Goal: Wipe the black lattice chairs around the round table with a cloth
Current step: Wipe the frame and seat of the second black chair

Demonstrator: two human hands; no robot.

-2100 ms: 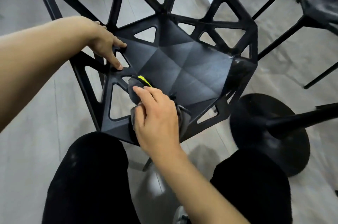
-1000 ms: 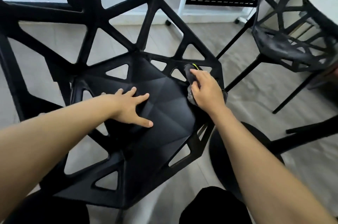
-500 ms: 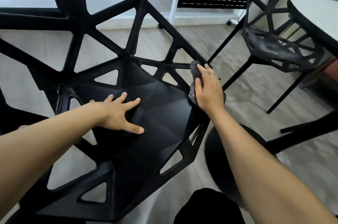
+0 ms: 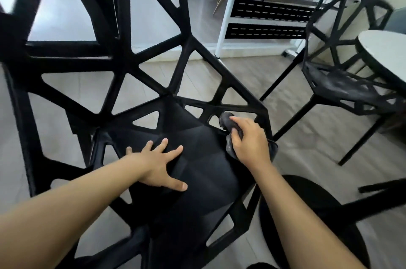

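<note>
Two hands meet the black lattice chair point(image 4: 197, 180) mid-frame: left hand point(image 4: 157, 164) splayed flat on its seat, right hand point(image 4: 249, 143) gripping the grey cloth point(image 4: 227, 122) against the seat's right rim.

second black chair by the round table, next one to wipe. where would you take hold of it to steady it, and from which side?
Probably the backrest's top bar on the second chair, taken from above, behind the seat. The round table overlaps the seat's far side, while the back stands upright and clear. Its open lattice lets fingers wrap the bar.
</note>
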